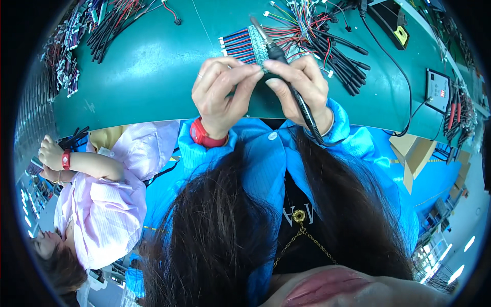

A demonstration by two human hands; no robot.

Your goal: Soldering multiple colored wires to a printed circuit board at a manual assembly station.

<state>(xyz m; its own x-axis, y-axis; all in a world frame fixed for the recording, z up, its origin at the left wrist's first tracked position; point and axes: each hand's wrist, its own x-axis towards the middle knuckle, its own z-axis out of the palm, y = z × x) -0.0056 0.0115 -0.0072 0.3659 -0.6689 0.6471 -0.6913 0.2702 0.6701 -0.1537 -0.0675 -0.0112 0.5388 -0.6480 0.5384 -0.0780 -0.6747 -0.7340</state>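
My right hand (306,87) holds a soldering iron (276,52), its metal tip pointing up and away and its black cable running down past my wrist. My left hand (222,92), with a red band at the wrist, pinches thumb and forefinger together close to my right fingertips. What sits in that pinch is too small to make out. Just beyond both hands lies a row of small green circuit boards (258,43), with short red, blue and black wires (236,43) ending in white plugs on its left side. The iron partly covers the row.
Black-sleeved cables with coloured wires (342,59) lie right of the boards. More wire bundles (110,30) sit far left on the green table (148,77). A control box (438,90), red-handled pliers (453,113) and an iron stand (396,30) are right. A co-worker (102,204) sits left.
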